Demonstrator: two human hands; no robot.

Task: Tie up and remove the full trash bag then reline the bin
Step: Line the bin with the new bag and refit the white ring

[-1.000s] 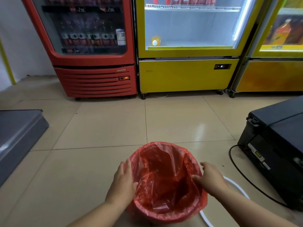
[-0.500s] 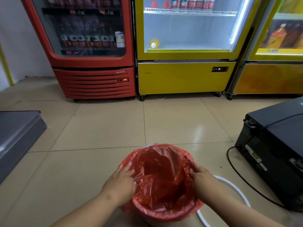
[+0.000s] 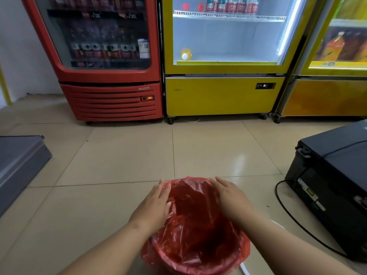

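Both hands have shifted from the side edges of the bin toward its far edge since the earlier frames, and the view has closed in slightly on the coolers. Left hand (image 3: 154,205) lies palm-down on the left far rim, fingers extended and together, flat against the red trash bag (image 3: 196,231); no pinch is visible. Right hand (image 3: 230,197) lies palm-down on the right far rim, fingers likewise stretched out and loose, resting on the plastic rather than gripping it. Bag lines the bin (image 3: 190,268) at lower centre of the frame, its edge folded over the rim all round, crumpled film sagging into the interior; nothing can be made out inside it. Bin stands on the beige tiled floor (image 3: 119,165). White curved object (image 3: 243,269) shows at the bin's lower right, mostly hidden by the right forearm; cannot tell what it is. Red drinks cooler (image 3: 111,100) stands at upper left, yellow cooler (image 3: 222,94) at upper centre, a second yellow cooler (image 3: 325,96) at upper right. Black machine (image 3: 333,175) sits at right edge, with a black cable (image 3: 292,217) curving along the floor beside it. Grey slab (image 3: 17,161) occupies the left edge.
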